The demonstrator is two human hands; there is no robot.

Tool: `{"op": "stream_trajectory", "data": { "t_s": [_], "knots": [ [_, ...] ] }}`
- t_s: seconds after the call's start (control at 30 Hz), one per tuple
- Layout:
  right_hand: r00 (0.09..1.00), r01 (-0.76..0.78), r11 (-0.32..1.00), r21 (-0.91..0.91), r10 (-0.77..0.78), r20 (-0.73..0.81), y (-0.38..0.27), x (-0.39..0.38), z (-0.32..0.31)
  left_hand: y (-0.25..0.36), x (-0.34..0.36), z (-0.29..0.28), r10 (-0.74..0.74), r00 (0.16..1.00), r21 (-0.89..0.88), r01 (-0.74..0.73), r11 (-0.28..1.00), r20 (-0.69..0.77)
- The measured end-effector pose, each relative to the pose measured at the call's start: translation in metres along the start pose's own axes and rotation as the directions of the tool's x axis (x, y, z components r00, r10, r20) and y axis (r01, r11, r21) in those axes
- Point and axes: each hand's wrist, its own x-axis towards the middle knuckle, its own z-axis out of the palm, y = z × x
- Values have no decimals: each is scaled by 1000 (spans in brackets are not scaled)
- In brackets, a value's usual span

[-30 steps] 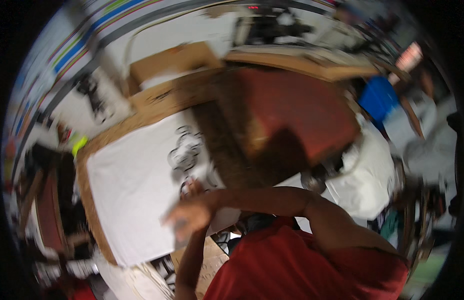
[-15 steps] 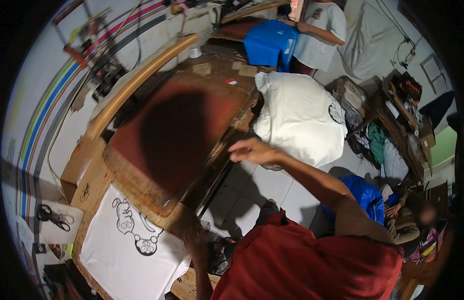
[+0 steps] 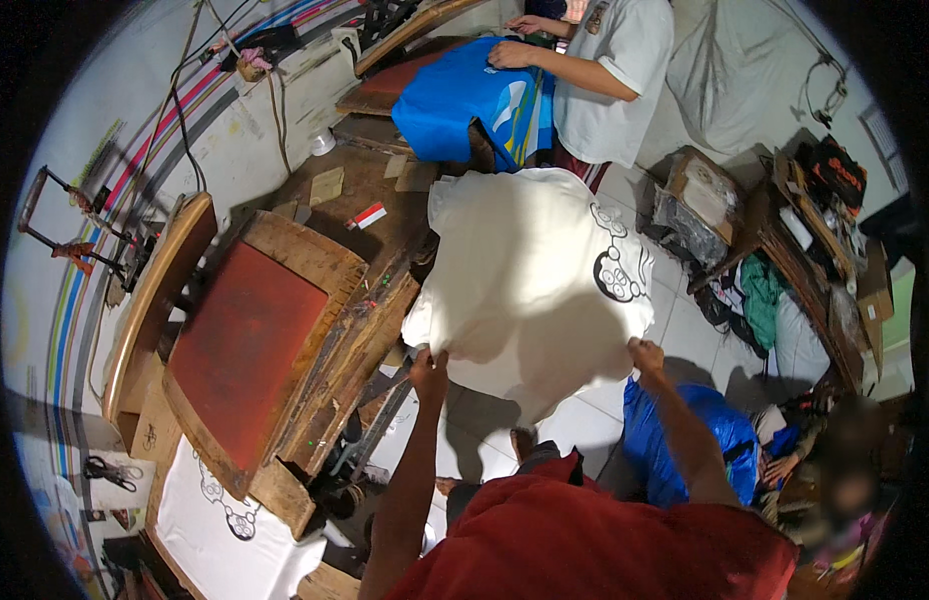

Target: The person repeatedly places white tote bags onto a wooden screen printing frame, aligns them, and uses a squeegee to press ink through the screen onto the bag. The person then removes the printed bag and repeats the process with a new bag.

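A white shirt point(image 3: 525, 280), printed with black cartoon line figures at its right side, hangs spread in front of me. My left hand point(image 3: 428, 368) pinches its lower left edge, and my right hand point(image 3: 647, 358) pinches its lower right edge. Left of it is a press with a red padded bed point(image 3: 245, 350) on a worn wooden frame. Beside that press, at the lower left, lies another white printed cloth point(image 3: 190, 510), partly covered by the frame.
A co-worker point(image 3: 605, 90) in a white shirt handles blue cloth point(image 3: 455, 100) on a rear press. A blue bundle point(image 3: 685, 450) and a blurred seated person point(image 3: 835, 470) are at lower right. A cluttered wooden rack point(image 3: 805, 290) stands right; cables and scissors lie along the left.
My view has swung rightward from the printed cloth on the board. Both hands have moved to the white shirt on the right and now hold its near edge.
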Motion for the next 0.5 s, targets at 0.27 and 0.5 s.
{"op": "stream_trajectory", "data": {
  "t_s": [0.27, 0.5],
  "knots": [
    [992, 124, 935, 332, -122, -27, 11, -19, -28, 1, -13, -3, -195, 968, -66, 187, 980, -160],
    [987, 74, 954, 290, -111, 114, 11, -16, -55, -10, -17, -13, -352, 933, -294, 316, 902, -76]
  ]
}}
